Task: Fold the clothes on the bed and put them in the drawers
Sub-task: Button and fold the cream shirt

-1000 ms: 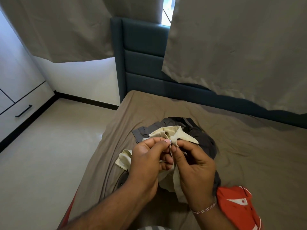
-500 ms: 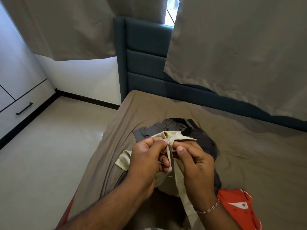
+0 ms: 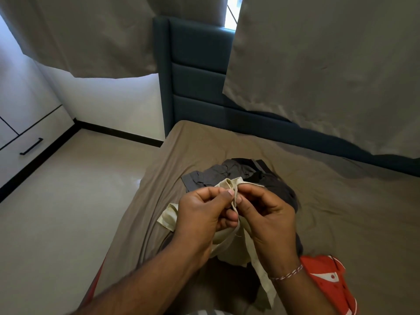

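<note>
Nearest the viewer, an orange garment [image 3: 327, 283] with white trim lies on the bed just right of the right forearm, untouched. Just above it both hands work one piece: the left hand [image 3: 200, 214] and the right hand [image 3: 268, 217] face each other, fingers curled, thumbs and forefingers pinching the same bunched edge of a cream garment [image 3: 229, 242] between them. The pinched point sits at the top, and the cloth hangs down from it toward the person's body, so its long axis runs from the fingertips down and slightly right; a loose flap spills out to the left, under the left wrist. Both hands are equally near — each already has hold of it — so I judge that the coming move turns on drawing the hands apart sideways to open the cloth along that edge.

Directly beyond the fingertips lies a heap of dark grey clothes [image 3: 241, 173], partly under the cream piece, still unfolded. The brown-sheeted bed [image 3: 341, 212] gives open flat room to the right and ahead for laying the garment out; its left edge falls away close beside the left forearm, with bare floor [image 3: 68, 212] beyond. Farther off stand the teal headboard [image 3: 200, 64] and hanging curtains [image 3: 318, 64] — and at far left a white drawer front [image 3: 25, 153] with a black handle, well apart from the bed.
</note>
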Available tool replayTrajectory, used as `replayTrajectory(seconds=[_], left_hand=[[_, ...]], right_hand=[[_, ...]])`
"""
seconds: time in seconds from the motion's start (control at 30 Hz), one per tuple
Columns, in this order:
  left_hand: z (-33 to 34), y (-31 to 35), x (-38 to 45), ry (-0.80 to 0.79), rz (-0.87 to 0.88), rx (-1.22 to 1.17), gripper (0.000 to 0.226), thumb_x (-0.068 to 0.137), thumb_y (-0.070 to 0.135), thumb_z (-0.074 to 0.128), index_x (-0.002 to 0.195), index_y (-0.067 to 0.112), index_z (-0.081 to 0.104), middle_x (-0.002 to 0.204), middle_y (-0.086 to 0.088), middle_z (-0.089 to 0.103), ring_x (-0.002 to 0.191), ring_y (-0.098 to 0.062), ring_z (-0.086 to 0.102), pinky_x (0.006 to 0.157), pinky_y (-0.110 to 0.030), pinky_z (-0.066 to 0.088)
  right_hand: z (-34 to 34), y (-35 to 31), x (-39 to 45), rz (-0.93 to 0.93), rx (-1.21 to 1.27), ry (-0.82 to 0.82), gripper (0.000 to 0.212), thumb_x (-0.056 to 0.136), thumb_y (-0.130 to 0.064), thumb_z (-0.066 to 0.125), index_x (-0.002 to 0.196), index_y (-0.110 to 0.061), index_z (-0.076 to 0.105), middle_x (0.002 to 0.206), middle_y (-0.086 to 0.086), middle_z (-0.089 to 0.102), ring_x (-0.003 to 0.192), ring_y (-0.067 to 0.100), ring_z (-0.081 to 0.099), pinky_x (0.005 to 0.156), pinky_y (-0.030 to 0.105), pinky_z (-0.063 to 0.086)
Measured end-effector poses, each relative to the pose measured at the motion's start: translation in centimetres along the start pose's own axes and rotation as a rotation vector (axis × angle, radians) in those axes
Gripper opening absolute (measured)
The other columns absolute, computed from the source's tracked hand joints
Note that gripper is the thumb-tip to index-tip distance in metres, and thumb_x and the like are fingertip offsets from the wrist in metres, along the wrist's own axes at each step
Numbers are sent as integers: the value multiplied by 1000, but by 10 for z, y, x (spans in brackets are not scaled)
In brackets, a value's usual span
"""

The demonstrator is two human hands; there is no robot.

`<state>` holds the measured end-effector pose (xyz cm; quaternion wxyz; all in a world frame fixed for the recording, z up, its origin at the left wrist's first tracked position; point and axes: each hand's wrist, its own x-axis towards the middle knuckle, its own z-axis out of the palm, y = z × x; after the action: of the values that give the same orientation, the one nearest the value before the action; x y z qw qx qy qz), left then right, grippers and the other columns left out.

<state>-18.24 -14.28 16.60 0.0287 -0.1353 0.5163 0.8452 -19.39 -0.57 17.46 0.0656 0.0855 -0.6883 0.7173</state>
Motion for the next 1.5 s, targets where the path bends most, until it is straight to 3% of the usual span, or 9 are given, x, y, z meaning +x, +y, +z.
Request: replayTrajectory(seconds=[0.3, 0.6, 0.73, 0.8, 0.93, 1.17, 1.27, 1.37, 1.5], left_hand=[[1, 1, -5, -7, 109, 204, 13, 89, 32, 78, 92, 20, 80, 84, -13, 77, 71, -24, 75, 62, -34, 62], [4, 0, 2, 43, 107, 212, 19, 100, 15, 63, 87, 15, 77, 75, -24, 66, 59, -18, 58, 56, -29, 53], [9, -4, 2, 60, 196, 249, 14, 100, 13, 64, 90, 10, 73, 79, -15, 69, 72, -23, 67, 69, -37, 60], [9, -5, 1, 70, 265, 303, 11, 99, 11, 66, 90, 9, 72, 85, -7, 73, 83, -19, 73, 73, -35, 63], [8, -7, 1, 102, 391, 386, 11, 96, 7, 69, 87, 12, 70, 84, -1, 71, 83, -18, 71, 69, -25, 58], [0, -3, 12, 158, 267, 239, 15, 94, 7, 71, 80, 14, 72, 79, -8, 72, 76, -25, 73, 69, -39, 65], [-2, -4, 18, 186, 226, 207, 16, 94, 9, 72, 79, 15, 72, 79, -10, 72, 75, -24, 71, 71, -43, 64], [-2, -6, 22, 106, 230, 190, 8, 95, 19, 72, 87, 16, 74, 86, -8, 74, 84, -22, 73, 74, -34, 62], [-4, -13, 23, -1, 327, 392, 16, 88, 36, 73, 102, 30, 73, 101, 3, 72, 98, -16, 70, 81, -26, 59]], right_hand=[[-4, 3, 2, -48, -214, -29, 24, 90, -10, 74, 109, -23, 77, 105, -6, 75, 103, 14, 72, 83, 21, 58], [1, 0, 3, -150, -350, 4, 18, 87, -17, 77, 100, -30, 77, 94, -13, 76, 90, 9, 74, 74, 20, 60], [1, 2, 8, -247, -479, 30, 13, 87, -13, 78, 97, -22, 77, 87, -17, 74, 82, 4, 73, 68, 14, 57], [3, 4, 9, -175, -433, 58, 9, 86, -17, 76, 92, -24, 76, 81, -16, 73, 77, 5, 72, 65, 14, 57], [5, 11, 12, 136, -201, 9, 2, 85, -29, 72, 84, -30, 73, 82, 0, 74, 76, 22, 73, 64, 44, 65], [-7, 25, 9, 77, -233, -209, 30, 89, -8, 77, 106, -32, 70, 99, -7, 70, 87, 16, 68, 73, 24, 58], [-5, 30, 11, 83, -324, -201, 24, 90, -12, 78, 102, -32, 72, 97, -10, 74, 91, 14, 72, 76, 27, 60], [-5, 32, 14, 76, -303, -149, 17, 94, -16, 73, 105, -29, 76, 98, -11, 76, 95, 13, 73, 80, 27, 60], [-7, 34, 15, 192, -124, -61, 19, 95, -30, 68, 108, -22, 80, 103, 0, 79, 101, 18, 74, 87, 41, 61]])
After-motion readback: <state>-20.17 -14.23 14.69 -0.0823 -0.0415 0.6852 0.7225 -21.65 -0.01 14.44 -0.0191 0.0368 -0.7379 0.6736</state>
